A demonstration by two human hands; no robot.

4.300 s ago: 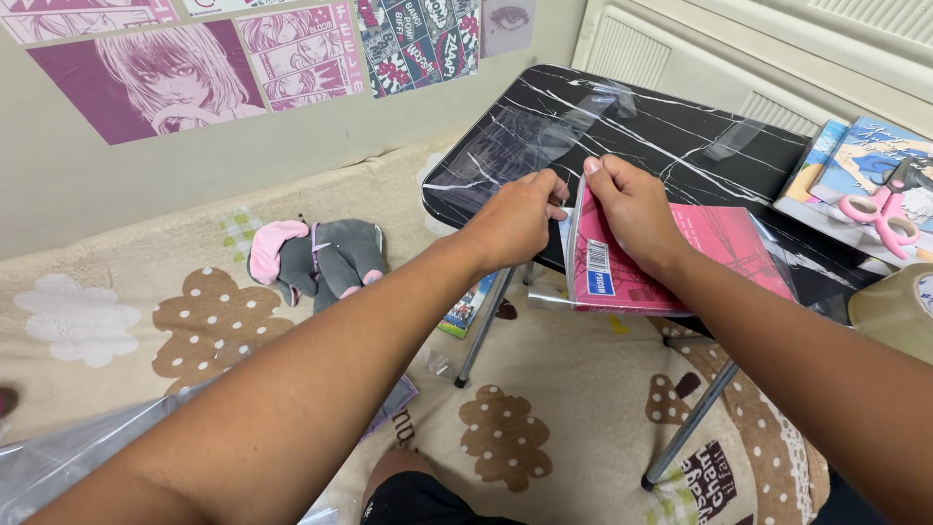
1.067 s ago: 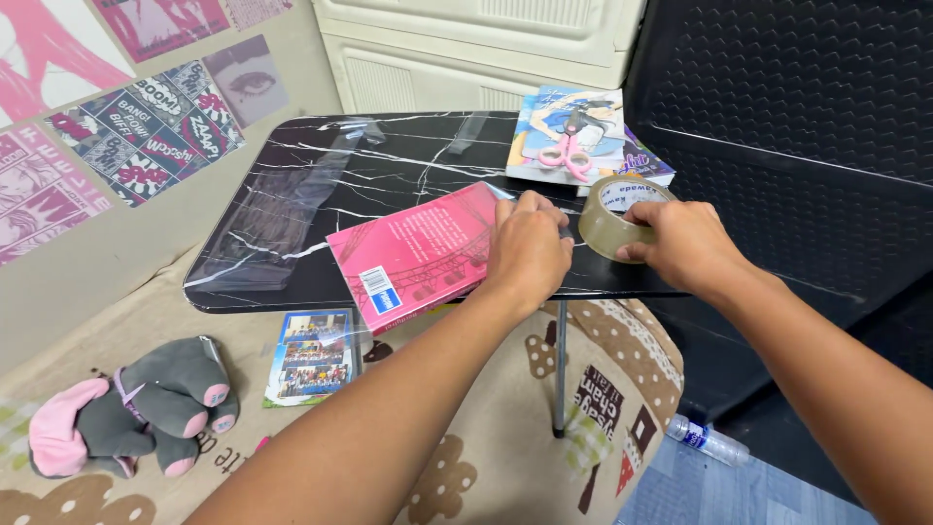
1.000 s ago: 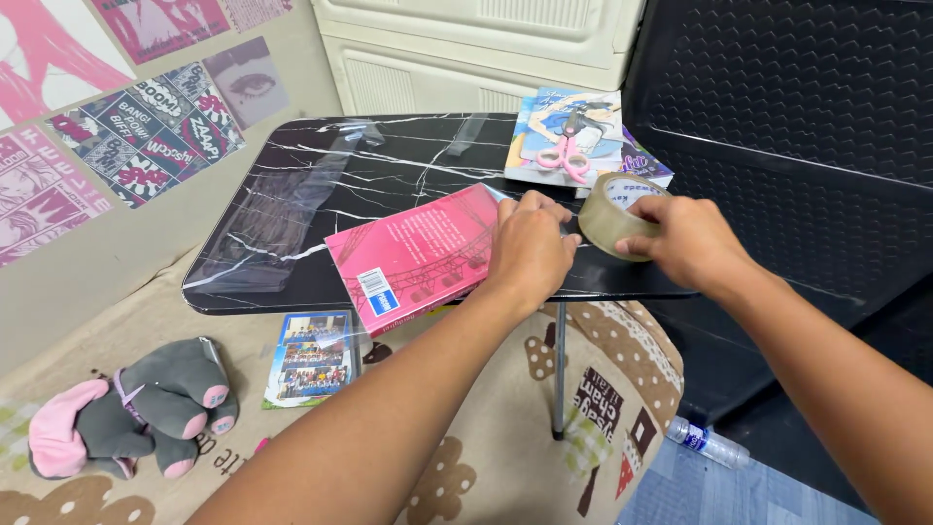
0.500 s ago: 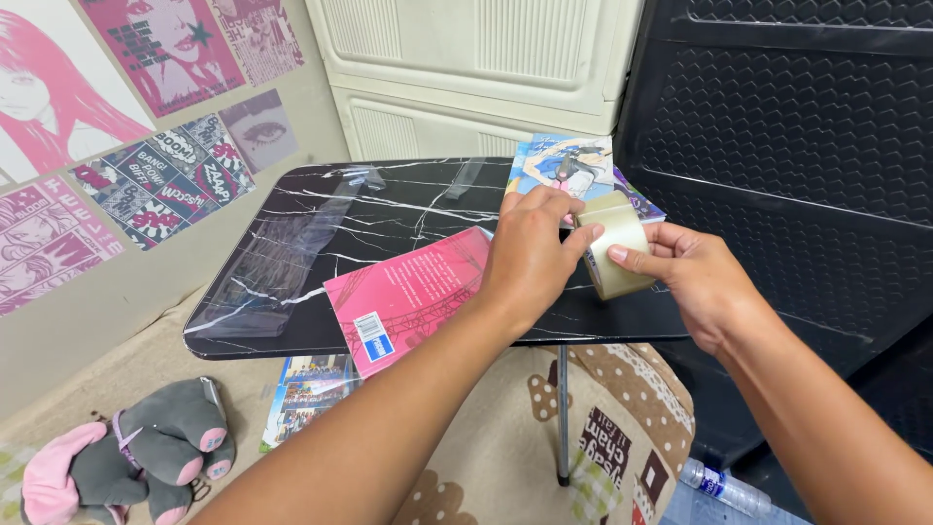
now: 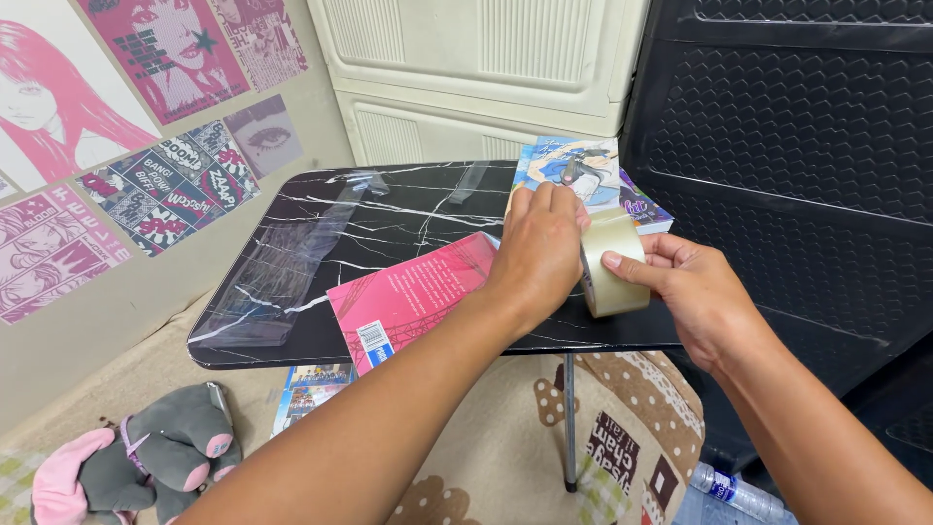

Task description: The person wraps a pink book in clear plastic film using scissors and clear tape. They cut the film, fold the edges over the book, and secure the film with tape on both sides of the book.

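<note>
My right hand [image 5: 685,292] holds a roll of clear packing tape [image 5: 614,267] upright, lifted above the right part of the small black marble-pattern table [image 5: 321,209]. My left hand [image 5: 539,253] rests against the roll's left side, fingertips on its top edge; I cannot tell if they pinch the tape's end. A pink book [image 5: 413,297] in clear wrap lies on the table under my left forearm, its near corner hanging over the front edge.
Colourful books [image 5: 583,175] are stacked at the table's far right corner. A clear plastic sheet [image 5: 282,267] lies on the table's left. Below sit a grey and pink plush [image 5: 146,467], a booklet [image 5: 311,389] and a water bottle [image 5: 734,491]. Posters cover the left wall.
My right hand lifted the tape roll off the table and turned it upright. My left hand left the pink book and came onto the roll. The view tilted up slightly.
</note>
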